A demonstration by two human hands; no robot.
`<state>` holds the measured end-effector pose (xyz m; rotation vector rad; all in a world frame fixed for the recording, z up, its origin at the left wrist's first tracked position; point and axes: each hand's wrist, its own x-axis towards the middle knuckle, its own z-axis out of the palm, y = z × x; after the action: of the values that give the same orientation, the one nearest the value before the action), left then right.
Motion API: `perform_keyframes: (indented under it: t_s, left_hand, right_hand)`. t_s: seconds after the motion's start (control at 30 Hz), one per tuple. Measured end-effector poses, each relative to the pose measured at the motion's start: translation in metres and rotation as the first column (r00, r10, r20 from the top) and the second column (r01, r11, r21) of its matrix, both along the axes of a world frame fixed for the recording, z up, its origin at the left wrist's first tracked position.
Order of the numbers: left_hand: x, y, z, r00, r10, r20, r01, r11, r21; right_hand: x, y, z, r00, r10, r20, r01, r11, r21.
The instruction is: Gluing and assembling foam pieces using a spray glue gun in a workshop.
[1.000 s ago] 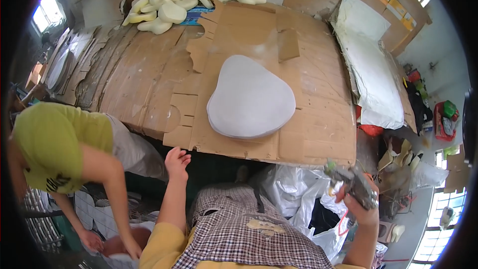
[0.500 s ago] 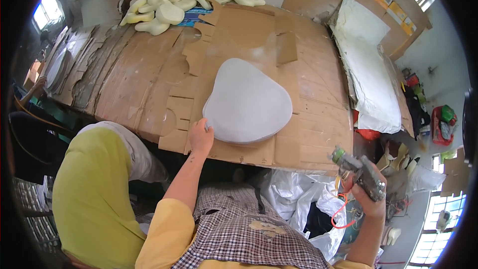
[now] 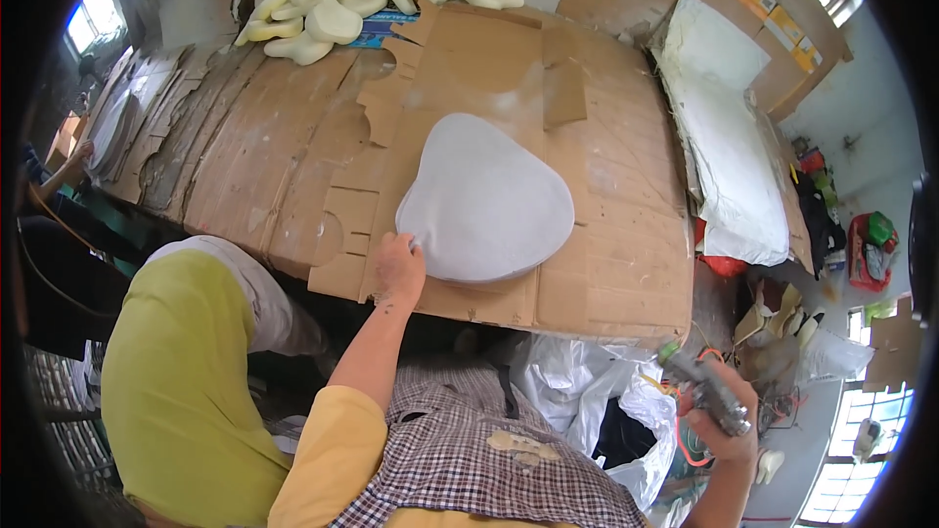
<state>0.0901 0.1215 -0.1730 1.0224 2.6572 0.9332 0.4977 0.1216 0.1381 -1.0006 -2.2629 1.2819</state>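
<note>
A light grey, rounded-triangular seat pad (image 3: 489,200) lies flat on the cardboard-covered table (image 3: 626,274). My left hand (image 3: 399,264) is at its lower left edge, fingers closed on the rim, where the surface puckers slightly. Off the table's front right corner, my right hand (image 3: 722,420) grips a dark spray gun (image 3: 719,393) with a green front end. An orange hose (image 3: 685,440) hangs from the gun, which points up and to the left, away from the pad.
Cream foam pieces (image 3: 333,20) are heaped at the back left. White wrapped sheeting (image 3: 719,127) lies along the right side. Below the front edge hangs a white plastic bag (image 3: 567,376). A person in a yellow-green top (image 3: 186,362) is close on my left.
My right hand has lowered the spray gun, moving it down away from the table corner. My left hand has shifted slightly at the pad's edge; the pad has barely moved.
</note>
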Motion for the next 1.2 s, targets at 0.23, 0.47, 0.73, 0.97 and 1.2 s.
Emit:
perform_keyframes:
  t_s: [0.23, 0.47, 0.73, 0.97, 1.2]
  left_hand:
    - [-0.002, 0.010, 0.012, 0.869, -0.008, 0.494, -0.090, 0.981, 0.173]
    - [0.003, 0.015, 0.018, 0.261, -0.082, 0.962, -0.541, 0.813, 0.216]
    - [0.017, 0.019, 0.020, 0.349, -0.112, 0.931, -0.393, 0.884, 0.254]
    - [0.014, 0.016, 0.021, 0.342, -0.134, 0.930, -0.416, 0.866, 0.278]
    - [-0.039, -0.037, 0.129, 0.374, -0.568, 0.733, -0.547, 0.503, 0.669]
  right_hand:
    - [0.011, -0.013, -0.015, 0.951, -0.270, -0.149, 0.224, 0.936, -0.271]
    - [-0.004, -0.005, -0.025, 0.924, -0.255, -0.284, 0.187, 0.951, -0.245]
    - [0.025, -0.031, -0.019, 0.897, -0.389, -0.208, 0.334, 0.907, -0.257]
    - [0.003, -0.034, -0.027, 0.926, -0.280, -0.254, 0.203, 0.935, -0.291]
    - [0.025, -0.034, -0.014, 0.895, -0.398, -0.202, 0.365, 0.913, -0.182]
